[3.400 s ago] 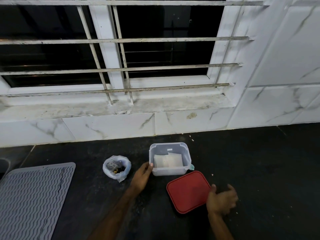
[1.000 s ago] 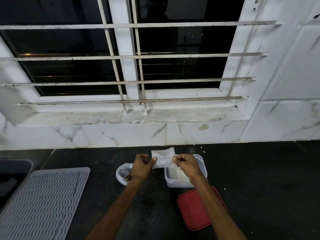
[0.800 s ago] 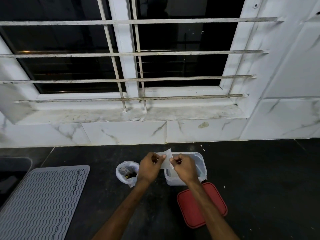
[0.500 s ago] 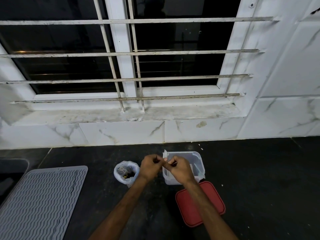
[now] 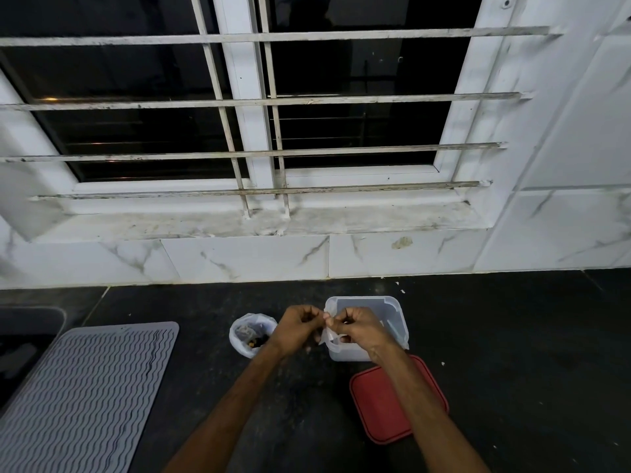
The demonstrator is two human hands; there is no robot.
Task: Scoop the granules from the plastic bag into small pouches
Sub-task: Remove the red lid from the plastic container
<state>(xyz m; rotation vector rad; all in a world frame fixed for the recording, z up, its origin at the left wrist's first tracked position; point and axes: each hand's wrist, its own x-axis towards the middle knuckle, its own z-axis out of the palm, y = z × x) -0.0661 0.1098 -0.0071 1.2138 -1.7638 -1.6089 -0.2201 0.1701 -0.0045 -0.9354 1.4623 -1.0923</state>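
Two hands meet at the near left corner of a clear tub: the left hand and the right hand each pinch an edge of one small white pouch held up between them. The fingers are curled narrow and tight on the thin material, so little of the pouch shows. It looks light, limp and papery, with no stiffness of its own. It would likely fold shut unless its mouth is held apart, so the best hold seems to be thumb and forefinger on each top lip. Whether the mouth is open yet I cannot tell. The plastic bag stands on the dark speckled desk just left of the left hand, apart from the tub. Its thin, crinkly, translucent film is rolled down at the rim into a soft cup, and dark and yellowish granules lie at the bottom. That film is floppy and would probably tip if bumped, so steadying its rim looks wise; the granules seem loose and apt to scatter. The tub is a stiff, rounded-square, semi-clear box. A flat red lid, likely its own, lies on the desk by the right forearm. A grey wavy-ribbed mat lies well to the left.
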